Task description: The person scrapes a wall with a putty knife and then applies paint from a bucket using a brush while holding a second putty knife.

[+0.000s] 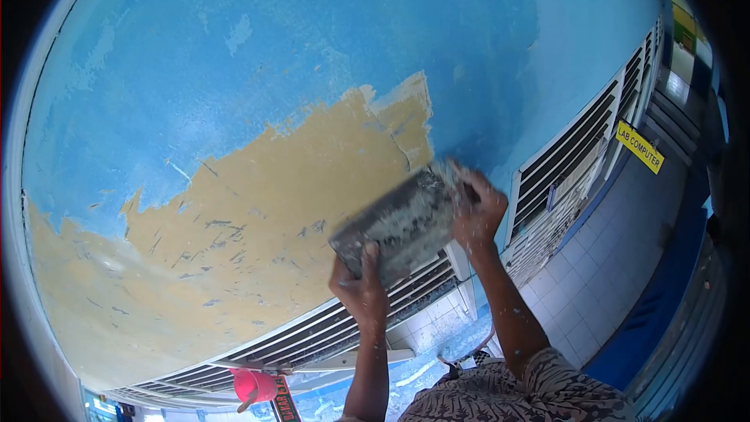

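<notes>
A flat, dark grey rectangular board (pixel 398 219), smeared with pale, wet-looking plaster, is held up tilted in front of the wall. My left hand (pixel 363 285) grips its lower left end, thumb lying across the near face and the fingers hidden behind. At the upper right end, my right hand (pixel 478 211) is closed around the board's edge, slightly blurred by motion. Behind the board stands a blue painted wall (pixel 312 31) with a large tan patch (pixel 258 203), which has ragged edges, a crack and scattered dark scrape marks.
Louvred vents (pixel 414 297) run below the wall surface, with more slats (pixel 574 133) to the right. A pink bucket (pixel 254 385) hangs or stands low down, beside a dark lettered strip (pixel 286 401). A yellow sign (pixel 640 147) juts out at right, above white tiles (pixel 582 281).
</notes>
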The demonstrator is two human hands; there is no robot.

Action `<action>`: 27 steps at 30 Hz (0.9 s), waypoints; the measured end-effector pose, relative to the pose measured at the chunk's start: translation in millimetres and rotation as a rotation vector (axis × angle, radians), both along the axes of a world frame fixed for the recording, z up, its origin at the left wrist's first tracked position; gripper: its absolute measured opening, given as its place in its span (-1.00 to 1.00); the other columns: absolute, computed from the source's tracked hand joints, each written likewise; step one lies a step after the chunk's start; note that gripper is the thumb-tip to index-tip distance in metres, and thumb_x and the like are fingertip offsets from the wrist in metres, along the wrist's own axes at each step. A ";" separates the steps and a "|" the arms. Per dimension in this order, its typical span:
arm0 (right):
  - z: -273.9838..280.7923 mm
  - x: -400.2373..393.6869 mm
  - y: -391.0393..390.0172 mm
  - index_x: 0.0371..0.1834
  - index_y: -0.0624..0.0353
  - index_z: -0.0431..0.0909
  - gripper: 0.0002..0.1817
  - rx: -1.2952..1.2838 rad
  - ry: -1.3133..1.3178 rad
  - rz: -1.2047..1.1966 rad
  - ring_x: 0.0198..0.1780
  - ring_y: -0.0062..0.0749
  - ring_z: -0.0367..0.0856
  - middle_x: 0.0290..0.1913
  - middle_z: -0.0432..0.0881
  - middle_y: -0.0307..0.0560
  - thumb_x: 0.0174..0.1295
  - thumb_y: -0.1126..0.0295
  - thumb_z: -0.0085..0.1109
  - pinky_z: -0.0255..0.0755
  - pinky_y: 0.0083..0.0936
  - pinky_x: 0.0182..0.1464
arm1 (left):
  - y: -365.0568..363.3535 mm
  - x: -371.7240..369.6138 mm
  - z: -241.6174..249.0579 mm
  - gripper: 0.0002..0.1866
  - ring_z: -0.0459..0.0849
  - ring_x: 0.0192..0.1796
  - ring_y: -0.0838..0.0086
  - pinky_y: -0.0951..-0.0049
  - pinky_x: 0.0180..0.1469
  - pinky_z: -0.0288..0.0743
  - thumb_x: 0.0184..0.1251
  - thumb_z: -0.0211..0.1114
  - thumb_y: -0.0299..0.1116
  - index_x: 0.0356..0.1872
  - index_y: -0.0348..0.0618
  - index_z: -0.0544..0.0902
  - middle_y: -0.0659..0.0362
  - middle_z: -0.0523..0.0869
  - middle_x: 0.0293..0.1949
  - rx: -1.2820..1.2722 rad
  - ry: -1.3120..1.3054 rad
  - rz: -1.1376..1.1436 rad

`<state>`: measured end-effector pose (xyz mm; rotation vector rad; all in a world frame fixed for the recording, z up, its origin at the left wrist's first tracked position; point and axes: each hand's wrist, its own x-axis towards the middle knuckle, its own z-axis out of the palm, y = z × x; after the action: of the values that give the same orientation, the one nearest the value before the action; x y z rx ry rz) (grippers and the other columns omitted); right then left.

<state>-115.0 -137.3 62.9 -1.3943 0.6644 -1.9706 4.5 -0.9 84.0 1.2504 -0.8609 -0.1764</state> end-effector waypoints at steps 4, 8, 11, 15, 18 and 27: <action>27.8 7.6 -3.7 0.00 0.28 0.69 -0.68 -0.017 -0.032 -0.005 -0.20 -0.45 0.71 -0.17 0.75 0.11 0.18 0.69 0.15 0.52 -0.54 -0.12 | -4.0 1.1 29.3 -0.68 0.58 -0.19 0.56 0.53 -0.06 0.44 0.37 0.36 -0.33 -0.05 -0.44 0.62 0.14 0.72 -0.24 -0.085 0.097 -0.066; -12.9 10.7 1.1 -0.01 0.29 0.70 -0.68 0.115 -0.195 0.181 -0.19 -0.54 0.66 -0.13 0.75 0.03 0.19 0.71 0.15 0.49 -0.60 -0.14 | 3.5 4.8 -7.1 -0.68 0.57 -0.14 0.57 0.53 -0.03 0.44 0.37 0.37 -0.35 -0.03 -0.43 0.61 0.14 0.71 -0.19 -0.029 0.020 -0.028; 24.7 4.8 3.8 -0.05 0.31 0.71 -0.78 0.148 -0.343 0.280 -0.26 -0.62 0.57 -0.25 0.69 -0.13 0.26 0.61 0.19 0.49 -0.59 -0.22 | -1.5 -2.0 18.4 -0.68 0.58 -0.12 0.57 0.53 -0.01 0.44 0.37 0.37 -0.35 -0.03 -0.44 0.61 0.13 0.71 -0.18 -0.057 0.047 -0.040; 61.5 -1.8 -7.9 -0.04 0.36 0.68 -0.76 0.021 -0.045 0.121 -0.21 -0.58 0.60 -0.18 0.71 -0.09 0.22 0.64 0.23 0.50 -0.58 -0.14 | -11.1 -2.2 56.7 -0.70 0.59 -0.13 0.57 0.54 -0.01 0.44 0.38 0.34 -0.36 -0.04 -0.42 0.62 0.11 0.72 -0.19 -0.131 0.091 -0.104; 20.2 5.5 -6.3 -0.02 0.38 0.67 -0.75 -0.087 0.041 -0.049 -0.18 -0.58 0.60 -0.16 0.71 -0.09 0.23 0.66 0.21 0.51 -0.58 -0.12 | -1.9 0.6 23.1 -0.72 0.60 -0.14 0.55 0.52 0.00 0.45 0.36 0.36 -0.37 -0.07 -0.40 0.64 0.10 0.73 -0.22 -0.045 0.067 -0.074; 2.1 -12.7 3.0 -0.06 0.33 0.70 -0.71 0.159 0.005 0.100 -0.23 -0.62 0.57 -0.20 0.68 -0.18 0.18 0.76 0.15 0.50 -0.61 -0.15 | -0.4 -5.3 -1.0 -0.70 0.59 -0.13 0.52 0.49 0.02 0.44 0.36 0.36 -0.39 -0.03 -0.42 0.62 0.09 0.72 -0.18 0.040 0.038 -0.047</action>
<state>-127.8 -134.4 64.9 -1.3116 0.7230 -1.7964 -0.8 -1.3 83.1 1.2609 -0.8578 -0.2556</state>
